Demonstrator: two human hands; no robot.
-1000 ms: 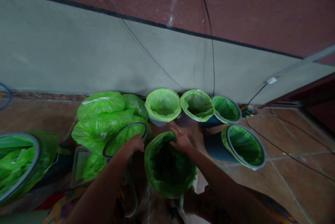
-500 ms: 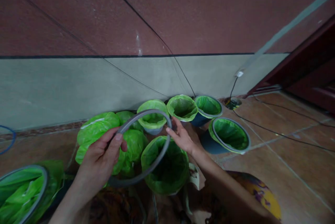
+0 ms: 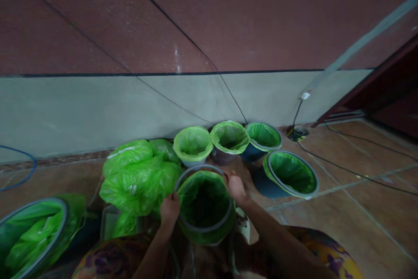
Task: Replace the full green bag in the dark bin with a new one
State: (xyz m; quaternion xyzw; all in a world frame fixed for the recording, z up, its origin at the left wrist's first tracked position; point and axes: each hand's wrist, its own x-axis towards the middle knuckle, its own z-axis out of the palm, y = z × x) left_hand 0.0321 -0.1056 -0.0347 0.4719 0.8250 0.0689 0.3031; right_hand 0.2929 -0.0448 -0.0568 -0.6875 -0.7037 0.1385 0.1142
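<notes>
A grey plastic ring (image 3: 206, 229) is held level at the mouth of a bin lined with a green bag (image 3: 206, 239) between my knees. My left hand (image 3: 170, 207) grips the ring's left side, fingers closed round it. On the far right side of the ring my right hand (image 3: 234, 186) is closed as well. The green liner is folded outward over the bin's rim, inside and below the ring. Whether the ring rests on the rim or hovers just above it, I cannot tell.
Behind stand a pale lined bin (image 3: 193, 145), a brown lined bin (image 3: 229, 137) and a blue bin (image 3: 263, 135). Another ringed bin (image 3: 287, 174) is at right. Green bags (image 3: 137, 179) lie heaped at left, near a ringed bin (image 3: 62, 222). A black cable (image 3: 355, 172) crosses the floor.
The ring was tilted up above the bin and has come down flat around its mouth. Both hands have lowered with it, the left one moving right and closer to the bin.
</notes>
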